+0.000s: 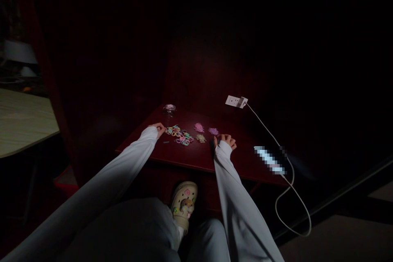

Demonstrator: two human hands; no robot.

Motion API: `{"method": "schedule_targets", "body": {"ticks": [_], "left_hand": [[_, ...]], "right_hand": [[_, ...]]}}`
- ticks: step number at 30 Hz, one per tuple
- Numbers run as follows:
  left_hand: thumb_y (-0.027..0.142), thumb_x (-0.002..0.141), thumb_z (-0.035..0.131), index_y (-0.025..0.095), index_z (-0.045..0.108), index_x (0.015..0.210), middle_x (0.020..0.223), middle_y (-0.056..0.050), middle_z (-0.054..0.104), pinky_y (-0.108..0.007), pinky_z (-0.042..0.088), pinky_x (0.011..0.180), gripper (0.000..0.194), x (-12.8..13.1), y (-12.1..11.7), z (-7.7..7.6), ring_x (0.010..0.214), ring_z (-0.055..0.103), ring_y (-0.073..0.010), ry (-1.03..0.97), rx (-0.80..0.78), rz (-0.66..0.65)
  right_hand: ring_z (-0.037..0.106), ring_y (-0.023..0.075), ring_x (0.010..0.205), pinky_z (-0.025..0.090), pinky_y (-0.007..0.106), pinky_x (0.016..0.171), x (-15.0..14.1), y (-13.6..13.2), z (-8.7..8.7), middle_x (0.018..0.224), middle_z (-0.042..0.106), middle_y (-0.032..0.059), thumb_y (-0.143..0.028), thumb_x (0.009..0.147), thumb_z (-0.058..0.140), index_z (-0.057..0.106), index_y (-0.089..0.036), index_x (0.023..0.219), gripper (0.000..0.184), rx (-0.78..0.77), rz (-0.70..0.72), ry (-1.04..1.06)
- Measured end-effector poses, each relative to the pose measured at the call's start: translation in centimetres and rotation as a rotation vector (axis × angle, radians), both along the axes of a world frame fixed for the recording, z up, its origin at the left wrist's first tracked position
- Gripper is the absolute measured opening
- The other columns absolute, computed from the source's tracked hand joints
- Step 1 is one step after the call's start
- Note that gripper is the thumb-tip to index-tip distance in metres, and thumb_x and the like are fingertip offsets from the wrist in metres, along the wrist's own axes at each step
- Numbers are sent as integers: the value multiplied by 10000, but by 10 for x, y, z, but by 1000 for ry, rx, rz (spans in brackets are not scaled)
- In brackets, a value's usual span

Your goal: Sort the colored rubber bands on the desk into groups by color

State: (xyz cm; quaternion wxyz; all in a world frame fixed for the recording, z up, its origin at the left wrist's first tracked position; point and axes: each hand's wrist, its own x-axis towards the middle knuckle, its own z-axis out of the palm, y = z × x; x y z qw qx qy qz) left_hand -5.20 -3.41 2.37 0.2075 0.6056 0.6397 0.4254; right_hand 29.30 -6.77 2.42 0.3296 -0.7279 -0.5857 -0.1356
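Note:
My left hand (159,129) is at the left edge of a loose pile of small colourful hair ties (181,135) on the dark red table. Its thumb and fingertips come together there; whether a hair tie is between them is too small to see. My right hand (226,141) rests on the table with bent fingers apart, holding nothing visible. Just beyond it lies a small purple heap (213,131). A pink heap (199,127) and a pale yellowish heap (200,138) lie between the hands. These heaps look like thin little bands.
A clear container with pinkish contents (169,109) stands at the table's back left. A small grey strip (166,142) lies near the pile. On the right, a white cable (264,122) runs from a wall socket (236,101) to a blurred-out bright device (270,160).

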Motion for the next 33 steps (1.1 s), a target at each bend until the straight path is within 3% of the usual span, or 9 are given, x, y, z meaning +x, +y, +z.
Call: {"method": "schedule_targets", "body": {"ticks": [2,5,8,14,20,26,33], "left_hand": [[367,762,636,229,633,693,522,64,438,-262,289,564,154,1,-1,-4,574,398,-141,-18,26,-79],[401,749,635,216,627,721,535,68,391,-263,285,580,187,3,-3,-12,563,345,-130,-74,81,-329],[421,730,667,220,571,702,528,66,348,-276,269,575,225,6,-5,-15,552,302,-126,-94,71,-476],[399,740,676,240,422,591,570,27,415,-298,324,606,335,4,-9,-11,585,383,-149,37,79,-454],[465,759,717,242,424,553,555,33,421,-285,353,617,422,4,-17,-10,568,379,-150,231,61,-345],[499,731,779,256,404,602,573,45,390,-296,389,639,466,6,-20,-11,574,345,-154,242,91,-402],[502,832,680,259,392,612,578,46,363,-319,346,654,436,4,-14,-16,574,318,-156,269,95,-443]], "right_hand": [[471,332,1181,323,451,999,-17,-3,2,1359,634,160,-386,1019,586,776,-224,1173,293,-41,138,-105],[471,304,1190,329,409,1003,-52,-8,1,1382,647,106,-428,1030,643,778,-290,1241,286,-97,411,-218],[471,287,1193,334,391,1013,-88,-9,-4,1349,670,55,-484,1025,681,772,-361,1287,303,-116,573,-255],[476,272,1161,346,386,982,-129,-5,-6,1301,669,62,-504,1021,697,802,-351,1231,280,-136,602,-247],[464,269,1159,322,377,954,-134,-3,0,1226,693,71,-469,1054,654,814,-298,1131,246,-200,590,-217],[485,261,1170,295,373,976,-141,2,0,1185,727,55,-400,1069,639,803,-278,1077,204,-230,597,-168],[516,252,1158,290,355,967,-138,6,-4,1145,756,41,-426,1094,582,791,-279,1037,262,-166,574,-3]]}}
